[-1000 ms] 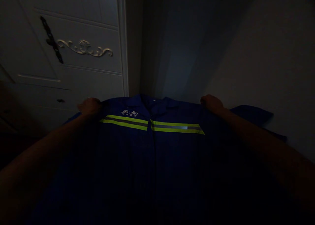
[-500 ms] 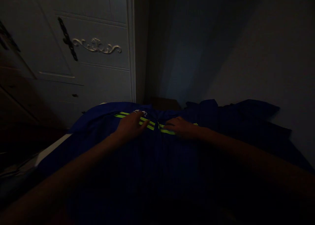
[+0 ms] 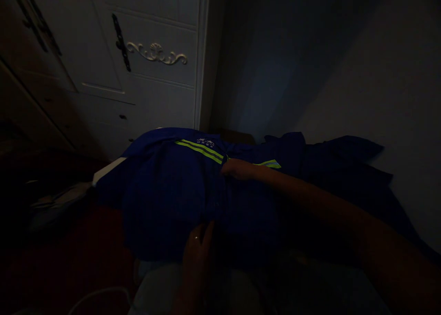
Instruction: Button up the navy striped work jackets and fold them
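A dark blue jacket (image 3: 165, 186) with yellow-green stripes and white print on its chest lies spread out in dim light. My right hand (image 3: 237, 168) is closed on the jacket's front at the centre line, beside the stripes. Lower down, my left hand (image 3: 199, 248), wearing a ring, has its fingers bent on the jacket's front near the bottom edge and appears to pinch the cloth. The fingertips of both hands are partly lost in shadow.
A white cabinet (image 3: 161, 89) with dark handles and a scroll ornament (image 3: 156, 53) stands behind on the left. To the right is a plain wall (image 3: 344, 85). Reddish floor (image 3: 86, 255) shows at lower left, with a pale cord (image 3: 99, 291) on it.
My left hand has moved from the chest stripes down towards the jacket's lower front. My right hand has shifted slightly left to the centre line and closed. The view has tilted and turned left.
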Tool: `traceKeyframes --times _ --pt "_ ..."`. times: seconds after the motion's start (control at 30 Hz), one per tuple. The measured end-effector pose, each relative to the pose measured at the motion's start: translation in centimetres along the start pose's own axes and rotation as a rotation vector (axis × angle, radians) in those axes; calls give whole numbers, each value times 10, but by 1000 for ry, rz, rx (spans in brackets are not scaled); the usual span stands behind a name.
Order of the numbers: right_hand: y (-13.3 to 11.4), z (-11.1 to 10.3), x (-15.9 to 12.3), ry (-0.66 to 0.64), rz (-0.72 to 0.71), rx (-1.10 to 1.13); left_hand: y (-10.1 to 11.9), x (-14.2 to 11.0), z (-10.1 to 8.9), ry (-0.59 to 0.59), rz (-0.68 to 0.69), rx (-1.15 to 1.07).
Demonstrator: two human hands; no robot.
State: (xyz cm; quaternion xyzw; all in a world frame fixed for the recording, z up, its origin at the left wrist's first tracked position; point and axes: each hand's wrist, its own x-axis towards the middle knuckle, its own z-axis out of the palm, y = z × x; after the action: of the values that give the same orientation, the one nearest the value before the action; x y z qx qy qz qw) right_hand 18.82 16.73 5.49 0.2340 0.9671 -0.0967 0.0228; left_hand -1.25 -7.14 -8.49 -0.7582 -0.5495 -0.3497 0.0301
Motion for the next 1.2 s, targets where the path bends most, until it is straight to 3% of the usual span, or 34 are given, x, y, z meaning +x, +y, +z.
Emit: traceKeyframes --times 0.1,0.2,0.37,0.53,0.67,0.77,0.83,0.93,1.0,1.1,1.2 --pt "-4 0 21 -99 166 119 -10 2 -2 -129 -97 -162" --pt "-11 6 42 -91 265 85 -8 8 -10 -224 -219 -245" --pt "-22 14 53 -13 346 0 3 3 -7 -294 -229 -60" --pt "-29 8 16 42 214 -109 -5 -10 2 -244 -166 -23" --pt "-43 10 -18 140 -90 -362 -15 -17 -5 -108 -79 -211" --pt "-56 17 -29 161 -323 -383 -16 -21 -15 -75 -179 -457" --pt "-61 20 -29 145 -365 -335 -16 -21 -20 -93 -350 -616" --pt "-61 17 -19 85 -247 -145 -19 -17 -21 -95 -620 -765" --pt "-59 13 -9 8 -115 41 -23 -14 -19 -84 -710 -811" --pt "-59 7 8 -97 59 170 -27 -9 -16 -119 -749 -764" --pt "-66 7 21 -51 72 84 -29 -14 -15 -136 -735 -610"
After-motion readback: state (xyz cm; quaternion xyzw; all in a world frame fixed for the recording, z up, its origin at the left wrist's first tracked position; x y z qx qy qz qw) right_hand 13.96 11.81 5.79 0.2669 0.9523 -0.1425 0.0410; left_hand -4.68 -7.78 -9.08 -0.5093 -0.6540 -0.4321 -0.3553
